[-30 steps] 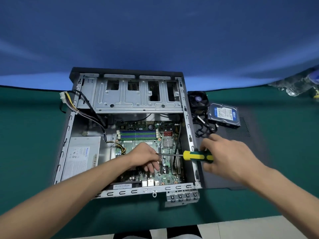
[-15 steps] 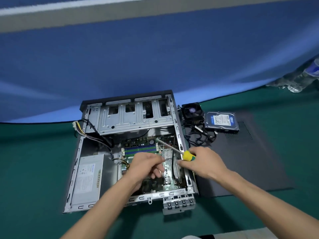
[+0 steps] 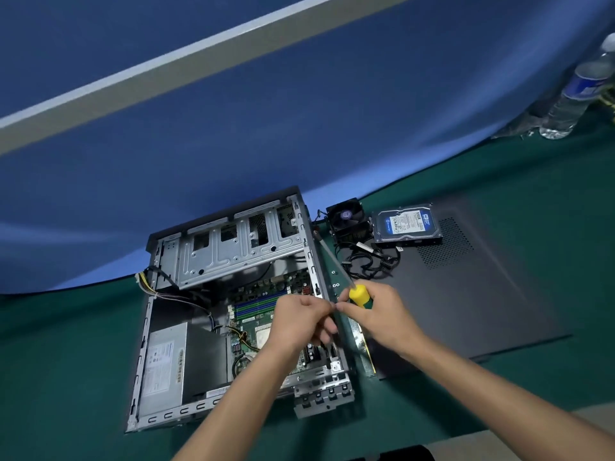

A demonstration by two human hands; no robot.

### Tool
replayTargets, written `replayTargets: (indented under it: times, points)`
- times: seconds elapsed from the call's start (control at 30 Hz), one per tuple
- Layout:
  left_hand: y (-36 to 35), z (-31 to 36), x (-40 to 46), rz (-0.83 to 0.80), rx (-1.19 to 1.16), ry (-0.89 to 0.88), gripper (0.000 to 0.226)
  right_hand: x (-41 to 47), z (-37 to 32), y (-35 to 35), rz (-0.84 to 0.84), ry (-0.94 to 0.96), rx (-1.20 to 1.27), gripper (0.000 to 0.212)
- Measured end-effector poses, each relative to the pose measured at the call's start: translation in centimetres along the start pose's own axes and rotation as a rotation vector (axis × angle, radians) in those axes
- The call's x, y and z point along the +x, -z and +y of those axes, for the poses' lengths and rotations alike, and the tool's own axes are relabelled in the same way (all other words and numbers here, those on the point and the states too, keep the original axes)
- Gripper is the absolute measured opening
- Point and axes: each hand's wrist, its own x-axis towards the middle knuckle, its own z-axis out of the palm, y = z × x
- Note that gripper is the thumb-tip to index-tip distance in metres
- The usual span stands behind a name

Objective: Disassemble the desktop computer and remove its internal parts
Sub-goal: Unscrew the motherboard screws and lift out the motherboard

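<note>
The open desktop case lies on the green table, with its motherboard and grey power supply inside. My left hand hovers over the board's right side. Its curled fingers pinch the top edge of a green expansion card that stands on edge along the case's right wall. My right hand grips a yellow-and-green screwdriver whose shaft points up and away. Its fingertips meet those of the left hand. The hands hide the card's middle.
To the right of the case lies its dark side panel. A cooler fan, a hard drive and loose black cables sit there. A water bottle stands at the far right. A blue backdrop rises behind the table.
The screwdriver has swung from lying across the motherboard to pointing away. Both hands have come together at the case's right wall, where the green card now stands. The view has tilted upward.
</note>
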Motion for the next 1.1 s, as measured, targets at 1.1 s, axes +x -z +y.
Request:
replayTargets:
  times: [1.1]
  points:
    - [-5.0, -1.6, 8.3, 0.729, 0.785, -0.482, 0.043, 7.3, 9.5, -3.8, 0.033, -0.479, -0.290, 0.020]
